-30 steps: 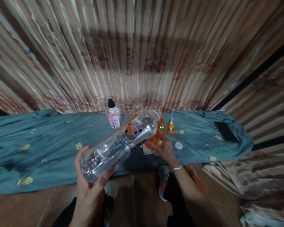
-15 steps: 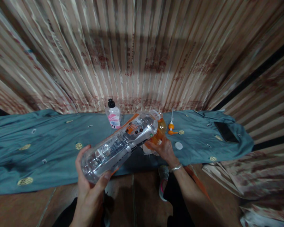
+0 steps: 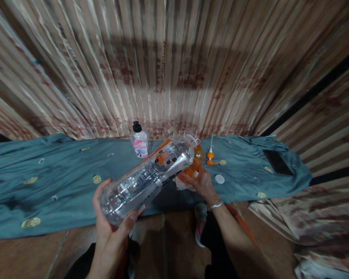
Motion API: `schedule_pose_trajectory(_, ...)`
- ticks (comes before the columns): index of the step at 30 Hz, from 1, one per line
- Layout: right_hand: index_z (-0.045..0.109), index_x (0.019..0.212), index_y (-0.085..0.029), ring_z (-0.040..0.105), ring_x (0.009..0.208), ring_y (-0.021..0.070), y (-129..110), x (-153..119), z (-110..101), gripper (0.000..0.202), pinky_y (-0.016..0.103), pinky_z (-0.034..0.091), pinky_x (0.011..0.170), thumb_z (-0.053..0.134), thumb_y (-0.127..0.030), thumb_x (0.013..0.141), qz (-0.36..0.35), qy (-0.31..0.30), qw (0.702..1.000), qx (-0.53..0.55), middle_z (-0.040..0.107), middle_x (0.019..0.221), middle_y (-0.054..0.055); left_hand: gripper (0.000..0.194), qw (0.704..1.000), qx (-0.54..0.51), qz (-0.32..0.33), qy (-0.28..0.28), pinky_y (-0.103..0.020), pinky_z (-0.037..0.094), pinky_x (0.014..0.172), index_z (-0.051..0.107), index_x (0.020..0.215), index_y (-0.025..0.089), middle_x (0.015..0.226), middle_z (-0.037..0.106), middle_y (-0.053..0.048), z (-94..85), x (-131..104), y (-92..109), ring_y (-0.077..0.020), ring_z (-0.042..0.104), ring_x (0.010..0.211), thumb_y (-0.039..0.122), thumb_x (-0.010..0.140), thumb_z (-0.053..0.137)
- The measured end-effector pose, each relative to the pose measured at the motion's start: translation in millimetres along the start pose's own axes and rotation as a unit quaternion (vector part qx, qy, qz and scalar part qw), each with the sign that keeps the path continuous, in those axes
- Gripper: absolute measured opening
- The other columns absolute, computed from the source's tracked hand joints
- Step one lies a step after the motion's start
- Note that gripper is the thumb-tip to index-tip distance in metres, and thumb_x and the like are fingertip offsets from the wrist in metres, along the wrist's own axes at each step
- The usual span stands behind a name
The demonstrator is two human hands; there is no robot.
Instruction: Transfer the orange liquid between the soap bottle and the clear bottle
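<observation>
My left hand (image 3: 113, 228) is wrapped round the lower end of a large clear plastic bottle (image 3: 139, 180) with an orange and white label. The bottle is tilted, its open mouth up at the right over the neck of an orange bottle (image 3: 198, 155). My right hand (image 3: 202, 182), with a bracelet at the wrist, grips the orange bottle, which is partly hidden behind the clear one. An orange pump head (image 3: 210, 156) with a thin tube lies right of it. A white round cap (image 3: 220, 179) lies near my right hand.
A clear bottle with a pink label and black cap (image 3: 140, 143) stands at the back. A dark phone (image 3: 278, 162) lies at the right on the green cloth (image 3: 69, 162). Striped curtains (image 3: 174, 69) hang behind and at the right.
</observation>
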State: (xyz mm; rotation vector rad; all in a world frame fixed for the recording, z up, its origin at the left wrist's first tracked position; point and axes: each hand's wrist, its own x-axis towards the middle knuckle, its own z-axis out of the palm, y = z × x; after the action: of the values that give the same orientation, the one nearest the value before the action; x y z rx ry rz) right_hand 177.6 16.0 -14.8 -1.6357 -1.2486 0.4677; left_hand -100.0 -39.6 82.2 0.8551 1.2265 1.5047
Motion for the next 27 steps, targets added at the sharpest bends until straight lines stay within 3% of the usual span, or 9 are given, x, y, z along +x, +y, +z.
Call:
schedule_pose_trajectory(7, 0.082, 0.137, -0.023, 0.094, 0.119, 0.0443, 1, -1, -1, 0.062, 0.066, 0.078, 0.109, 0.099, -0.054, 0.085, 0.0, 0.007, 1.0, -0.005, 0.096, 0.127, 0.018, 0.106, 0.998, 0.044, 0.043, -0.008, -0.039, 0.066, 0.105, 0.059, 0.16, 0.033, 0.146, 0.078, -0.008, -8.9, 5, -13, -0.0321, 0.077, 0.128, 0.059, 0.07, 0.108)
schedule_pose_trajectory(12, 0.082, 0.134, -0.031, 0.094, 0.122, 0.042, 0, 0, 0, 0.055, 0.065, 0.078, 0.11, 0.099, -0.05, 0.086, -0.004, 0.009, 1.0, -0.011, 0.096, 0.129, 0.013, 0.107, 0.998, 0.033, 0.051, -0.003, -0.037, 0.066, 0.099, 0.061, 0.158, 0.03, 0.139, 0.079, -0.007, -7.9, 4, -13, -0.0302, 0.076, 0.12, 0.062, 0.069, 0.109)
schedule_pose_trajectory(16, 0.082, 0.132, -0.028, 0.094, 0.119, 0.0425, 1, 1, 0, 0.054, 0.062, 0.08, 0.106, 0.101, -0.045, 0.084, -0.002, 0.005, 1.0, -0.023, 0.096, 0.125, 0.015, 0.102, 0.998, 0.033, 0.052, -0.009, -0.034, 0.065, 0.098, 0.06, 0.159, 0.03, 0.134, 0.078, -0.005, -7.9, 4, -13, -0.0269, 0.075, 0.116, 0.057, 0.073, 0.108)
schedule_pose_trajectory(22, 0.081, 0.129, -0.026, 0.094, 0.116, 0.0438, 5, 2, 1, 0.053, 0.063, 0.081, 0.104, 0.101, -0.048, 0.086, -0.023, 0.015, 0.999, -0.023, 0.095, 0.121, 0.018, 0.105, 0.998, 0.041, 0.055, -0.009, -0.039, 0.067, 0.098, 0.059, 0.161, 0.029, 0.136, 0.078, -0.007, -8.3, 3, -12, -0.0297, 0.075, 0.117, 0.06, 0.073, 0.108)
schedule_pose_trajectory(27, 0.079, 0.13, -0.032, 0.095, 0.11, 0.0417, 13, 1, 3, 0.049, 0.062, 0.082, 0.097, 0.099, -0.048, 0.087, -0.033, 0.021, 0.999, -0.037, 0.096, 0.116, 0.013, 0.105, 0.997, 0.051, 0.064, -0.008, -0.038, 0.068, 0.094, 0.058, 0.16, 0.029, 0.135, 0.078, -0.008, -9.8, 4, -15, -0.0291, 0.077, 0.114, 0.065, 0.075, 0.107)
